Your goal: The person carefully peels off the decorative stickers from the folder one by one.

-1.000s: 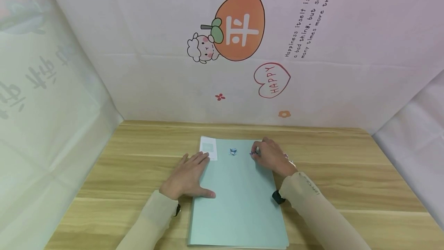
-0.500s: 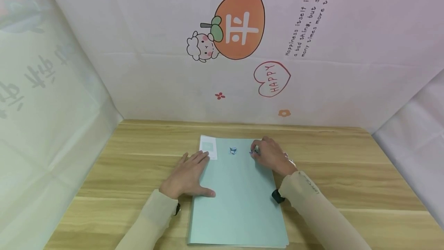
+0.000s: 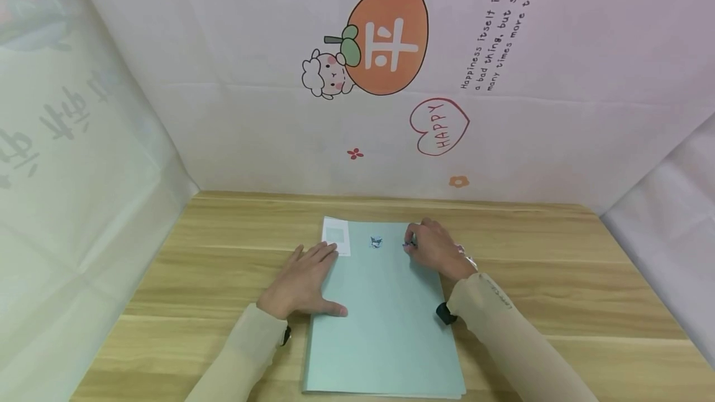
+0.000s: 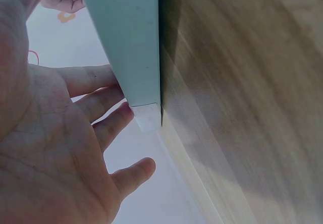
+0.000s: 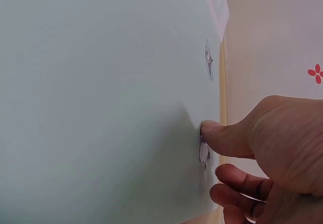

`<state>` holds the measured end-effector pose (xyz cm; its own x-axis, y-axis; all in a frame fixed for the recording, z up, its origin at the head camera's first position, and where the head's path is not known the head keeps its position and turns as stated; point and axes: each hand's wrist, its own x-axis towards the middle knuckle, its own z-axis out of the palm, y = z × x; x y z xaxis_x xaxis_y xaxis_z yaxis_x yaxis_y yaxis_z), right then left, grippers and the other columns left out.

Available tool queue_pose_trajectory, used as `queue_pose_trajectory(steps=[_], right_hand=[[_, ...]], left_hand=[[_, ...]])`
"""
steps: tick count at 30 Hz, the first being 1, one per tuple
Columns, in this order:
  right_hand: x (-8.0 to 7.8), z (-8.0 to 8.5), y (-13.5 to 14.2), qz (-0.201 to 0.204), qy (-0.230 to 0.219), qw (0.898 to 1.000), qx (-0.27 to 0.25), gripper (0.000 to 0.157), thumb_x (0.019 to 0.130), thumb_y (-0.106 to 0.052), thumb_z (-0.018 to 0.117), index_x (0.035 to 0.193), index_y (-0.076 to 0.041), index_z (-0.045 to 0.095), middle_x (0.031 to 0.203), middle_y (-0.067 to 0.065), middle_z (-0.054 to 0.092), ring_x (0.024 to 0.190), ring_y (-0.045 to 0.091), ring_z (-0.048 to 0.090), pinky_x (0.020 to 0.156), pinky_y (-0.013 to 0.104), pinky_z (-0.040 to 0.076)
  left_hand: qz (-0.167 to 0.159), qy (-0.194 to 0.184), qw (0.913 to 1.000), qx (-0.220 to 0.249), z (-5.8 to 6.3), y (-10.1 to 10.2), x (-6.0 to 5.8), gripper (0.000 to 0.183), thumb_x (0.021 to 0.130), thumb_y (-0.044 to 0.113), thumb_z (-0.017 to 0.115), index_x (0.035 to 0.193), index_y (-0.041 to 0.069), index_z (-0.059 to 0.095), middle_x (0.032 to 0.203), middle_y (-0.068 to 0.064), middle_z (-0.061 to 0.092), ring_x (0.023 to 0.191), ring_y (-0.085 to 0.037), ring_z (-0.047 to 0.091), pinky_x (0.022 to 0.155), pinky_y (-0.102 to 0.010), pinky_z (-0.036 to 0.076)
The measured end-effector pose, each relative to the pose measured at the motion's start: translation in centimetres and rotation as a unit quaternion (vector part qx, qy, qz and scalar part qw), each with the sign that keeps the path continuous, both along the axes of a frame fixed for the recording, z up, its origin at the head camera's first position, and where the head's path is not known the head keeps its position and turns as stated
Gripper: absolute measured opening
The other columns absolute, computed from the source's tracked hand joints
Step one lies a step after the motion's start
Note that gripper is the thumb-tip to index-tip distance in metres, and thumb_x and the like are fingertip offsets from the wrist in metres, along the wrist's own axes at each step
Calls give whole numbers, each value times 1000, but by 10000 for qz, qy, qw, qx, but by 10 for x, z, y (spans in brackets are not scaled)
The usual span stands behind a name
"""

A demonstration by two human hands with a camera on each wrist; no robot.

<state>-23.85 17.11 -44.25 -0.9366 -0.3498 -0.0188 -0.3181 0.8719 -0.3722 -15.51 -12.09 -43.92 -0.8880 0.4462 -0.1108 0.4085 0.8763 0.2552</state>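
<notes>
A pale green folder (image 3: 385, 327) lies on the wooden table, its long side toward me. My left hand (image 3: 301, 284) rests flat across its left edge, fingers spread, fingertips at the lower part of a small white sheet (image 3: 342, 230) with a pale green square in it. The left wrist view shows the palm (image 4: 50, 148) beside the folder's thick edge. At the folder's top right, my right hand (image 3: 432, 250) holds a small blue-purple sticker (image 5: 204, 152) at the surface, thumb tip on its edge, other fingers curled. Another blue sticker (image 3: 376, 242) lies flat at the top middle.
The wooden table (image 3: 223, 253) extends to both sides of the folder. Behind it hangs a white cloth backdrop (image 3: 251, 141) with printed drawings and lettering. More white cloth (image 3: 84, 203) closes off the left side. Dark bands sit at both wrists.
Both hands keep nearly the same places. The whole head view shifts very slightly, and the right hand's fingers barely move at the sticker.
</notes>
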Motion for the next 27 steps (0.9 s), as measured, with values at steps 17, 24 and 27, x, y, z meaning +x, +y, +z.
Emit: queue_pose_trajectory(steps=[17, 24, 27], right_hand=[[-1, -4, 1, -208, -121, 9996, -125, 18, 92, -15, 76, 109, -10, 71, 101, 10, 56, 91, 27, 49, 79, 41, 43], [0, -5, 1, -145, -41, 9998, -106, 14, 92, -15, 76, 103, -9, 71, 94, 8, 54, 87, 26, 48, 75, 39, 41], [1, -4, 1, -138, -27, 9998, -114, 10, 91, -13, 76, 98, -9, 70, 92, 7, 54, 86, 26, 48, 75, 39, 40]], left_hand=[[10, 44, 10000, 4, 1, 1, -1, 112, 70, 69, 82, 152, 3, 43, 161, -9, 37, 151, -30, 28, 120, -61, 18], [13, 80, 10000, -20, 0, 2, -1, 112, 69, 69, 82, 152, 4, 44, 161, -9, 37, 150, -30, 29, 120, -61, 20], [12, 70, 10000, -27, 1, 1, -1, 112, 69, 69, 82, 152, 4, 44, 161, -9, 37, 150, -30, 29, 120, -61, 20]])
